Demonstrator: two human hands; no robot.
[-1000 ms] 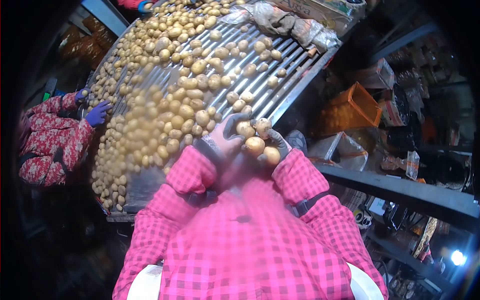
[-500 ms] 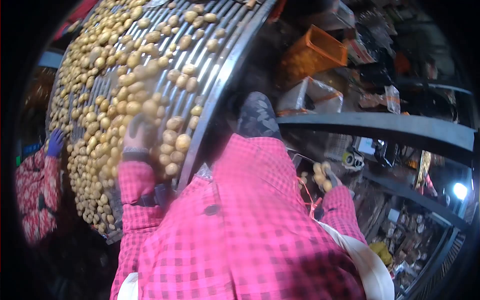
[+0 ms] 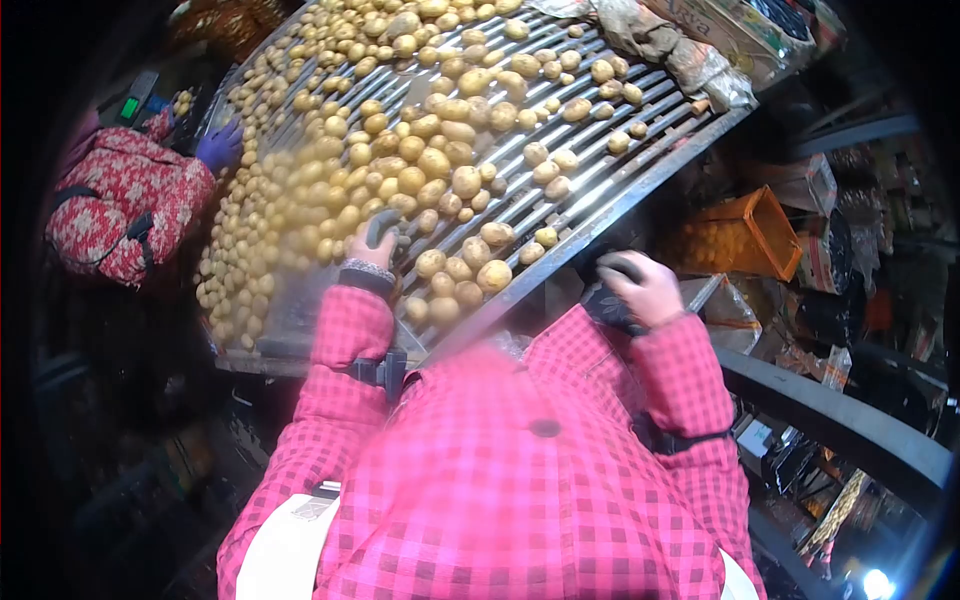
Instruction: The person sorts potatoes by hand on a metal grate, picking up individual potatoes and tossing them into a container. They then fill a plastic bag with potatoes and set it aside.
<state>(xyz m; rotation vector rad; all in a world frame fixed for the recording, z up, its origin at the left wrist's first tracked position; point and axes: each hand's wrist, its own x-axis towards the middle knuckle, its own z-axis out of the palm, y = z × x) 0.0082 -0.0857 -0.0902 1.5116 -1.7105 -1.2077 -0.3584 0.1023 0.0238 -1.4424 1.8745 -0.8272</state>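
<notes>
left hand [image 3: 376, 241] touches potatoes [image 3: 440, 170]; right hand [image 3: 640, 287] beside roller belt [image 3: 585, 195].

Left hand [image 3: 376, 240] outstretched, right hand [image 3: 643, 287] near chest.

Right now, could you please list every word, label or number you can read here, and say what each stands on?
Cardboard box beyond the roller table: dark printed letters, cut off and too blurred to read.
Green-lit device near the co-worker: too small to read.
Nothing else bears legible text.
</notes>
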